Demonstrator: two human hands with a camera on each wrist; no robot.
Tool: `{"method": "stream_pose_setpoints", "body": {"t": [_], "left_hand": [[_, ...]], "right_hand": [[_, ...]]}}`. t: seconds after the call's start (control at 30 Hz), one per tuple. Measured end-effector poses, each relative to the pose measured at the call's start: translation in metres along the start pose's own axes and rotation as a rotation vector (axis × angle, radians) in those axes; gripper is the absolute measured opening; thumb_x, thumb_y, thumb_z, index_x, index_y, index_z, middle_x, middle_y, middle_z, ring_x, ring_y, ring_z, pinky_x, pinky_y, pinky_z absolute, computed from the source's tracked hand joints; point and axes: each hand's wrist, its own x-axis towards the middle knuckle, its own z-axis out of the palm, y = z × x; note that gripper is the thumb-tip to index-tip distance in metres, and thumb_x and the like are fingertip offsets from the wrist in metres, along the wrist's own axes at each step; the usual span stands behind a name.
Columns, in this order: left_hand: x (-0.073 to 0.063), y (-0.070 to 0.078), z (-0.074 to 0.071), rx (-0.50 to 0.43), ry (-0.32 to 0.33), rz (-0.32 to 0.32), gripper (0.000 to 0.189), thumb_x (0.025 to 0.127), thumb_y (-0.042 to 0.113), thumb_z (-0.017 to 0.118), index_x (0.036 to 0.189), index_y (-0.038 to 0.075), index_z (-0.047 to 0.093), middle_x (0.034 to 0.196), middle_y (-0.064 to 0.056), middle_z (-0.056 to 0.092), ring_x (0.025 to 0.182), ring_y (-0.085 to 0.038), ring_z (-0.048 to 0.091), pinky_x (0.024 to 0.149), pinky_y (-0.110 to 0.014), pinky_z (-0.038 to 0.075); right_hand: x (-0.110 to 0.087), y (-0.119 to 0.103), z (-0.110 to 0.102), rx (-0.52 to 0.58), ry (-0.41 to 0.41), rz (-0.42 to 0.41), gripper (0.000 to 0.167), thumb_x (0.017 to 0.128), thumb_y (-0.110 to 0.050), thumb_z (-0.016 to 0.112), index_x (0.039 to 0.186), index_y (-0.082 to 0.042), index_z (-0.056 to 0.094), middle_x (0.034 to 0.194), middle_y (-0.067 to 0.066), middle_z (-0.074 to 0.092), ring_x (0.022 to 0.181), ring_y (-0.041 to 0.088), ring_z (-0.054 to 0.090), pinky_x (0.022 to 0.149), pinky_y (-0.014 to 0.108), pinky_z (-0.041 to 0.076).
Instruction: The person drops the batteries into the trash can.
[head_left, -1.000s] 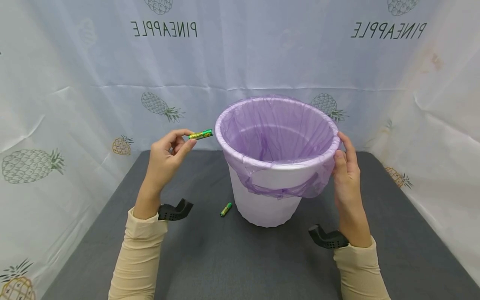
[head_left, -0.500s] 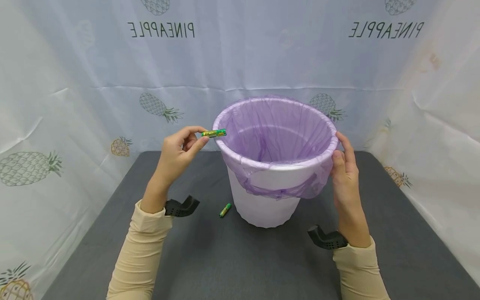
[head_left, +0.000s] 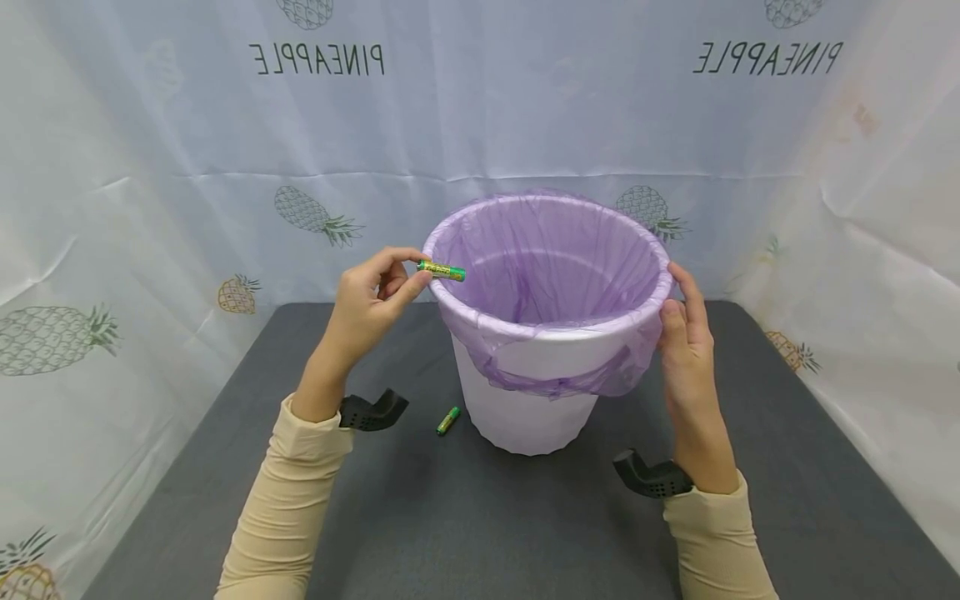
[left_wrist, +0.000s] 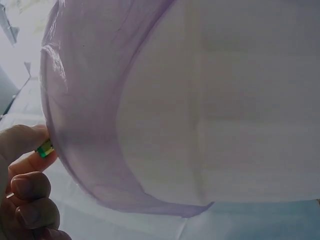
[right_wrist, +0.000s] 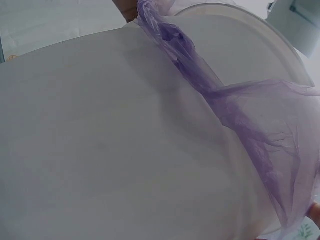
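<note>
A green and yellow battery is pinched between the thumb and forefinger of my left hand. Its free end reaches over the left rim of a white trash bin lined with a purple plastic bag. In the left wrist view only one end of the battery shows beside the bin. On the bin's opposite side, my right hand rests its fairly straight fingers and thumb against the outside of the bagged rim. A second green battery lies on the dark table near the bin's base.
The dark grey table carries the bin near its back edge. White pineapple-print curtains hang behind and on both sides. The bag's loose edge drapes around the outside of the bin. A black wrist mount sits on each wrist.
My left hand has moved right with the battery, bringing it from beside the bin to over its left rim. The right hand stays against the rim, and the second battery lies still.
</note>
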Motion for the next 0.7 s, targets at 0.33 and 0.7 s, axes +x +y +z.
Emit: {"method": "stream_pose_setpoints", "body": {"t": [0.33,0.7], "left_hand": [[0.0016,-0.0001,0.0041,-0.005,-0.01,0.009,0.017,0.087,0.0,0.066,0.104,-0.002,0.066,0.065,0.004,0.034,0.059,-0.002,0.031,0.056,-0.018,0.028],[-0.0071,-0.005,0.004,-0.078,-0.004,-0.036,0.017,0.089,-0.001,0.063,0.105,-0.002,0.065,0.064,0.005,0.034,0.058,-0.001,0.031,0.053,-0.019,0.026]], "right_hand": [[0.0,0.0009,-0.0006,0.01,-0.028,-0.017,0.041,0.102,-0.018,0.046,0.143,-0.021,0.044,0.085,-0.011,0.057,0.075,0.0,0.053,0.07,0.015,0.045],[0.0009,0.0023,-0.001,0.039,-0.05,-0.044,0.041,0.102,-0.017,0.046,0.142,-0.019,0.044,0.088,-0.009,0.058,0.076,0.001,0.055,0.07,0.015,0.046]]}}
